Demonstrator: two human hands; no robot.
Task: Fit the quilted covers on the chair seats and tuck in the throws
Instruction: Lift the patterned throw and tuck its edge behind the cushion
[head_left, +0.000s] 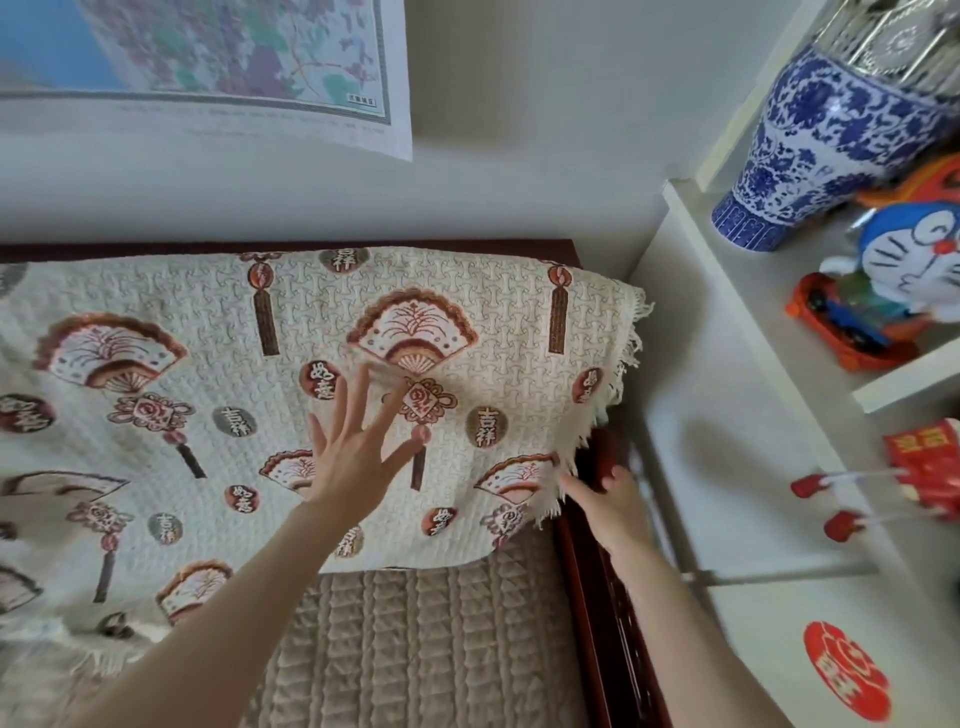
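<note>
- A white shelf unit (727, 441) stands just right of the dark chair frame (592, 639), holding a blue-and-white vase (826, 130) and a plush toy (914, 260).
- The throw (208, 338) drapes over the frame's back, its long axis left-right. Its fringe hangs at the frame's right arm, and the quilted cover (415, 649) lies on the seat.
- The left hand (353, 452) is flat on the throw, fingers spread. The blurred right hand (608, 509) is at the fringe; I cannot tell whether it grips.
</note>
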